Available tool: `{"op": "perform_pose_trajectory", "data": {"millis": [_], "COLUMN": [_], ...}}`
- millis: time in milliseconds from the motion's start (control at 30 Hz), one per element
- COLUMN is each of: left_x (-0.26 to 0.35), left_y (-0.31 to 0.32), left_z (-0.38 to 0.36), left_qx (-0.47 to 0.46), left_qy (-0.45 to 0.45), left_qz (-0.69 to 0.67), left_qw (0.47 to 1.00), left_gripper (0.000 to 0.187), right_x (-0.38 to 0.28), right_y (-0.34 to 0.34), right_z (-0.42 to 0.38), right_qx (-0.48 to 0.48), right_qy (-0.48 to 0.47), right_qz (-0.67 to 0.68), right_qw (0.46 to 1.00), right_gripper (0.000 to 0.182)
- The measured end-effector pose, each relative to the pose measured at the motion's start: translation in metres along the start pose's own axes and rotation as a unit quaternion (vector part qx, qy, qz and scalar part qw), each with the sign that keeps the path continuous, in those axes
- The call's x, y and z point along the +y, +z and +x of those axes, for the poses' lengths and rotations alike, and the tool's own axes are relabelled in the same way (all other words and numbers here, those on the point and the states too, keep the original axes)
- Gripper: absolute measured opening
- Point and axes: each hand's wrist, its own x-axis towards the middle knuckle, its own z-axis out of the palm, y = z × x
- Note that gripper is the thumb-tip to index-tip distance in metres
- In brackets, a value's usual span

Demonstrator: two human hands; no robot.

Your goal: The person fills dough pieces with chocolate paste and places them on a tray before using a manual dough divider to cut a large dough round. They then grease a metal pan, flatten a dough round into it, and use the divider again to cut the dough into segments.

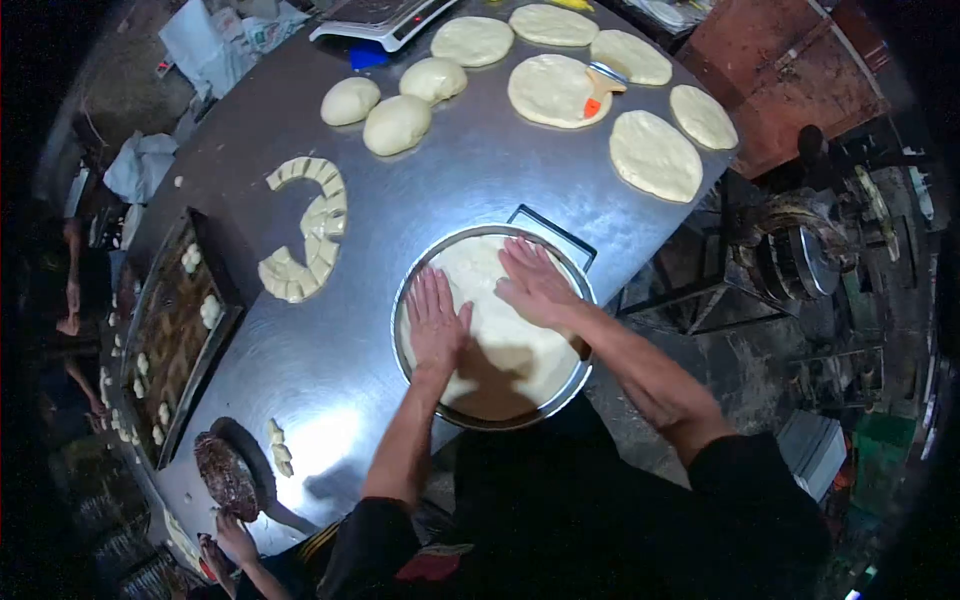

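Observation:
A round metal pan (pixel 398 372) stands near the table's front edge, lined with a sheet of pale dough (pixel 482 270). My left hand (pixel 435 322) lies flat on the dough at the pan's left side, fingers stretched out. On the upper right part of the dough rests my right hand (pixel 538 285), also flat with its fingers extended. Both palms touch the dough, and neither hand grips anything. The shadow of my arms falls over the lower part of the pan.
Flattened dough rounds (pixel 655 155) lie at the back right, one bearing a brush (pixel 603 92). Dough balls (pixel 397 125), a scale (pixel 385 22) and cut dough pieces (pixel 325 215) are further left. A dark tray (pixel 215 345) stands left; another person's hand (pixel 236 540) is near a brown oval thing (pixel 226 476).

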Motion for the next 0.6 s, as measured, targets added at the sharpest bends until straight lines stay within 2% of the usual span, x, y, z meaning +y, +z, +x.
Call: {"op": "perform_pose_trajectory", "data": {"millis": [33,67,100,200,233,300,333,400,433,467,500,533,600], "left_x": [-0.006,-0.005,0.0,0.003,0.0,0.007,0.01,0.007,-0.002,-0.006,0.012,0.016,0.015], "left_y": [0.011,-0.013,-0.03,-0.016,-0.006,-0.002,0.002,-0.011,-0.019,-0.028,-0.045,-0.036,-0.017], "left_z": [-0.01,-0.015,0.0,0.024,0.025,0.036,0.019,0.008,0.011,0.021,0.038,0.051,0.058], "left_qx": [0.053,-0.032,-0.01,-0.001,-0.02,0.003,-0.009,0.026,-0.018,-0.062,0.042,0.011,-0.021], "left_qy": [0.0,-0.032,0.02,0.222,0.198,0.169,0.141,0.142,0.113,0.088,0.166,0.268,0.314], "left_qz": [0.001,-0.014,-0.01,-0.031,-0.058,-0.029,-0.006,-0.014,-0.109,-0.204,-0.194,-0.149,-0.129], "left_qw": [0.999,0.999,1.0,0.975,0.978,0.985,0.99,0.989,0.987,0.973,0.966,0.952,0.941], "left_gripper": [0.069,0.066,0.066,0.067,0.067,0.069,0.07,0.063,0.056,0.05,0.037,0.046,0.057], "right_x": [-0.002,-0.003,0.001,0.002,-0.002,0.012,0.013,0.014,0.008,0.004,0.004,0.003,0.013], "right_y": [0.004,0.01,0.02,0.012,0.004,-0.004,0.007,-0.009,-0.017,-0.014,-0.001,0.017,0.01], "right_z": [-0.004,-0.009,-0.025,-0.015,-0.024,-0.018,-0.03,-0.016,-0.016,-0.013,-0.028,-0.041,-0.032], "right_qx": [0.029,0.066,0.075,0.029,0.044,0.066,0.069,0.003,-0.022,-0.008,0.038,0.071,0.069], "right_qy": [-0.004,-0.011,-0.036,-0.05,-0.038,-0.055,-0.054,-0.055,-0.006,-0.007,0.006,0.017,0.027], "right_qz": [-0.03,-0.065,-0.126,-0.073,-0.038,-0.083,-0.106,-0.046,-0.006,-0.01,-0.087,-0.156,-0.12], "right_qw": [0.999,0.996,0.989,0.996,0.998,0.993,0.99,0.997,1.0,1.0,0.995,0.985,0.99], "right_gripper": [0.074,0.073,0.072,0.073,0.071,0.07,0.068,0.073,0.073,0.073,0.074,0.074,0.078]}}
